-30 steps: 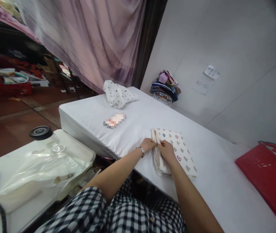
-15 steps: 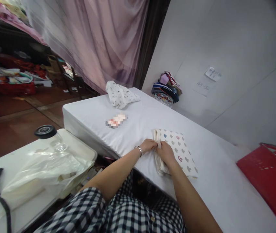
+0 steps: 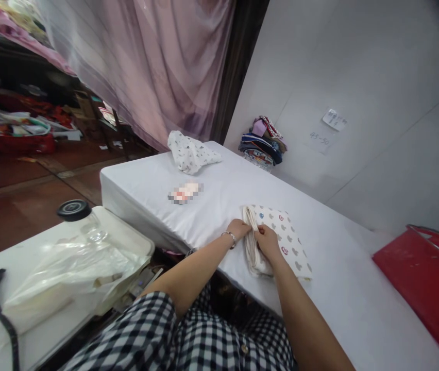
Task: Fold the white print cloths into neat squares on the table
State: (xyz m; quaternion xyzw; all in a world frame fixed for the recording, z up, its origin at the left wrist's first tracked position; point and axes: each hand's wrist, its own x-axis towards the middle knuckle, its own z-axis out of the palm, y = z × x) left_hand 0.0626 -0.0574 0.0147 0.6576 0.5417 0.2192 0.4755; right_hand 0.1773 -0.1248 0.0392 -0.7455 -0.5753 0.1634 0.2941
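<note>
A folded cream cloth (image 3: pixel 287 239) printed with grey, red and blue mouse-head shapes lies on the white-covered table (image 3: pixel 235 180). Its layered edge faces me. My left hand (image 3: pixel 238 229), with a bracelet at the wrist, pinches that edge from the left. Just to the right, my right hand (image 3: pixel 268 242) grips the layers too, its fingers closed on the cloth. The two sets of fingertips are close together, and the palms are hidden.
Toward the far end of the table are a crumpled white printed cloth (image 3: pixel 192 154) and a blurred-out item (image 3: pixel 184 192). A red container (image 3: pixel 424 288) sits at right. Folded clothes (image 3: pixel 262 144) are stacked by the wall. At left, a side table (image 3: pixel 127 221) bears a black-lidded jar (image 3: pixel 74 209) and plastic bag (image 3: pixel 72 278).
My left hand has shifted slightly right along the cloth's edge. The fingertips of both hands have moved a little apart, showing more of the layers between them.
</note>
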